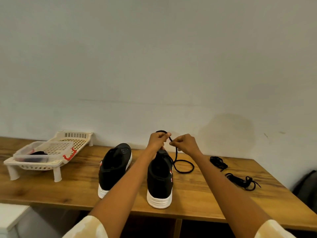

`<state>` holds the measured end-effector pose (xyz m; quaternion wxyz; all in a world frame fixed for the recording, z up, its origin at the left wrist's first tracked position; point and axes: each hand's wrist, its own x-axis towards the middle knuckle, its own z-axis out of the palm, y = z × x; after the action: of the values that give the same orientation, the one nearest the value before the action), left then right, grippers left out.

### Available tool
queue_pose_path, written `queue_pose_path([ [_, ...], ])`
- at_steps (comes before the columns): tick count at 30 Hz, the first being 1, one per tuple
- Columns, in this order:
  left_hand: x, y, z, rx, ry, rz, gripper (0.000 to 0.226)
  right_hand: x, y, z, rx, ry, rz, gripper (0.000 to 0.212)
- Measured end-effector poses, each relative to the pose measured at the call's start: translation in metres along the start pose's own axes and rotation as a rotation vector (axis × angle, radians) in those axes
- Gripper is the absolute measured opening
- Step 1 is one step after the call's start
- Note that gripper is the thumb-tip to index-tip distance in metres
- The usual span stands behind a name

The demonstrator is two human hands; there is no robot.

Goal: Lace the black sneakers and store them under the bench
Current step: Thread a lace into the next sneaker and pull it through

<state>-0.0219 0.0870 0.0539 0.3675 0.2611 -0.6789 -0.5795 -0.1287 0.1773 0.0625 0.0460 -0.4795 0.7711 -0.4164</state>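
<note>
Overhead, both hands — left hand [158, 140], right hand [184, 144] — each pinching the black lace [182, 166] above the right sneaker [159, 179].

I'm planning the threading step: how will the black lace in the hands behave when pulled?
The black lace is probably floppy: it sags into a loop on the bench. Likely light, since the left hand and right hand pinch it easily.
</note>
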Motion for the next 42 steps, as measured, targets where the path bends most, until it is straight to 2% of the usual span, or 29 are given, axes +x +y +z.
queue_pose_path([
  [3,-0.001,-0.005,0.002,0.025,0.017,-0.015,0.023,-0.003,0.006,0.004,-0.080,-0.133,0.019,0.024],
  [5,-0.002,-0.006,0.003,0.069,0.025,-0.004,0.024,-0.004,0.006,0.004,-0.042,-0.207,0.043,0.037],
  [7,-0.001,-0.006,0.002,0.201,-0.006,0.031,0.024,-0.001,0.001,0.003,0.200,-0.171,0.108,0.042],
  [9,0.000,-0.003,0.000,0.420,-0.115,0.066,0.021,0.004,-0.009,0.004,0.389,-0.138,0.168,0.032],
  [12,0.005,0.004,-0.003,0.617,-0.205,0.085,0.019,0.012,-0.019,0.010,0.280,-0.137,0.097,0.033],
  [16,0.009,0.011,-0.011,0.534,-0.228,0.088,0.024,0.021,-0.020,0.024,0.307,-0.016,0.087,0.031],
  [17,0.011,0.011,-0.014,0.526,-0.250,0.052,0.031,0.023,-0.019,0.026,0.353,0.024,0.103,0.029],
  [19,0.014,0.011,-0.020,0.676,-0.269,-0.069,0.050,0.025,-0.020,0.030,0.389,0.055,0.142,0.032],
  [21,0.019,0.006,-0.025,0.910,-0.319,-0.214,0.059,0.027,-0.018,0.032,0.352,0.019,0.180,0.035],
  [23,0.018,0.002,-0.025,0.974,-0.360,-0.348,0.060,0.028,-0.015,0.035,0.331,-0.059,0.215,0.036],
  [25,0.017,-0.001,-0.023,0.926,-0.347,-0.422,0.057,0.028,-0.012,0.038,0.348,-0.136,0.234,0.035],
  [27,0.019,-0.001,-0.023,0.859,-0.318,-0.441,0.043,0.026,-0.008,0.041,0.324,-0.187,0.218,0.034],
  [32,0.023,-0.004,-0.040,0.667,-0.281,-0.496,0.015,0.020,0.000,0.042,0.281,-0.212,0.150,0.026],
  [38,0.015,-0.024,-0.065,0.232,-0.310,-0.596,0.007,0.016,0.012,0.059,0.172,-0.216,0.166,0.020],
  [42,0.016,-0.037,-0.074,0.121,-0.294,-0.602,0.008,0.018,0.013,0.066,0.058,-0.205,0.104,0.018],
])
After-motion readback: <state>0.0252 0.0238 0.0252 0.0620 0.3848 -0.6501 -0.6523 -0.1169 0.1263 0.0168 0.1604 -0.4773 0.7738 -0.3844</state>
